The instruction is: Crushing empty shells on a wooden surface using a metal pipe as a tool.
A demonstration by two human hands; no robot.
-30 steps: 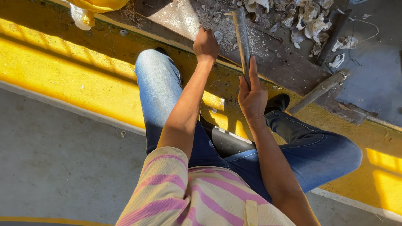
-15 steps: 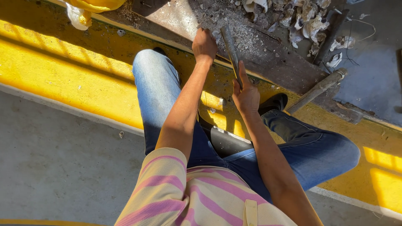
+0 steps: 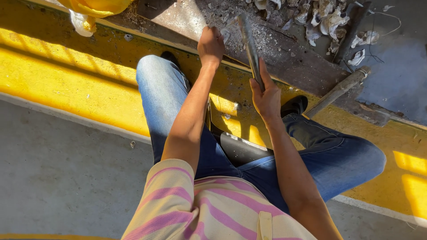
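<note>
- Right hand: centre of the frame, slightly right; fingers wrapped shut around the lower part of a metal rod
- Metal rod: grey, slim, rising from the right hand toward the upper centre of the frame, tilted a little to the left; its upper end stands over the dusty slab
- Left hand: upper centre, just left of the rod; curled closed with knuckles up, resting on the slab; whether it grips anything, cannot tell
- Slab: dark, worn surface across the top of the frame, strewn with grey dust and grit
- Pale debris: crumpled whitish scraps, upper right, on the slab
- Wooden handle: right of centre, lying at a slant, apart from both hands
- Yellow painted band: runs from upper left to lower right, under the knees
- Yellow cloth: upper left corner
- Blue jeans: both legs bent, centre of frame
</note>
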